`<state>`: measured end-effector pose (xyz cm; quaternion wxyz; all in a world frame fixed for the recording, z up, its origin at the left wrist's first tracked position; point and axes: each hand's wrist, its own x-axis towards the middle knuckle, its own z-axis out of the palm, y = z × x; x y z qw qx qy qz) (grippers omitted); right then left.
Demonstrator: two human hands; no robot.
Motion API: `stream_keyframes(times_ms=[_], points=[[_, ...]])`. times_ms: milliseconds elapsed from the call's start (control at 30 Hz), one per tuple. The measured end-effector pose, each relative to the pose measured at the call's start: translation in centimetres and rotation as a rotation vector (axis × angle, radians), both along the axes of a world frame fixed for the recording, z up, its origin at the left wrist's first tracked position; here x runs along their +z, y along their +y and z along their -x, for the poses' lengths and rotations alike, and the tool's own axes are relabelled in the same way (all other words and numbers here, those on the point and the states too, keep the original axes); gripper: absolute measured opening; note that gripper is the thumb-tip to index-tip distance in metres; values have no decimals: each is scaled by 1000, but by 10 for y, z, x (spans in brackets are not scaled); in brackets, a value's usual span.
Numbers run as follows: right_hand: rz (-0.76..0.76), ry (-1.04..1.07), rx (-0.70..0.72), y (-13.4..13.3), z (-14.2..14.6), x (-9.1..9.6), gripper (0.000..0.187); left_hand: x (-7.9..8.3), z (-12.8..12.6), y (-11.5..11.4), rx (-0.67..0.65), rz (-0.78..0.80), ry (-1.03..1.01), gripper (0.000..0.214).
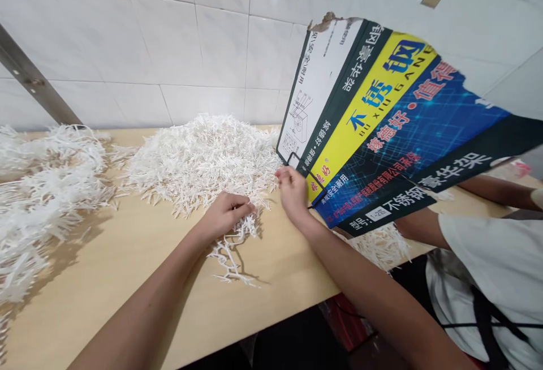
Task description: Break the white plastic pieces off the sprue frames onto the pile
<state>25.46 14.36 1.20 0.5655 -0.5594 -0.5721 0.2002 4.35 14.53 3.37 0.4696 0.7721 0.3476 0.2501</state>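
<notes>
My left hand (pixel 227 213) is closed, with thumb and fingers curled over a small bunch of white branched plastic pieces (pixel 248 226). More of the thin, twig-like strands (pixel 229 259) trail from under it onto the table. My right hand (pixel 294 193) is raised a little to the right, its fingers bent together. Whether anything sits between those fingertips is hidden from me. Just beside it stands a large printed cardboard sheet (pixel 382 115), leaning on a black wire stand (pixel 316 183). Behind both hands lies a heap of the white pieces (pixel 207 155).
Another heap of white pieces (pixel 38 189) covers the table's left side, and more pieces (pixel 377 248) lie below the cardboard. The pale wooden table (pixel 139 279) meets a tiled wall (pixel 203 47). A co-worker in a white sleeve (pixel 487 245) sits close on the right, partly behind the cardboard.
</notes>
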Motion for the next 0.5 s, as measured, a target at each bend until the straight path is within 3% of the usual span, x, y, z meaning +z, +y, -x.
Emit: stream_keyframes(times_ms=[67, 167, 333, 500], points=[[-70, -76, -9, -3, 7, 3, 33, -2, -1, 1, 71, 5, -49, 48], [-102, -109, 139, -10, 19, 6, 37, -6, -3, 3, 121, 11, -101, 49], [37, 51, 346, -15, 25, 2, 33, -8, -3, 5, 167, 33, -148, 48], [109, 171, 365, -5, 24, -8, 30, -6, -2, 5, 101, -8, -97, 42]])
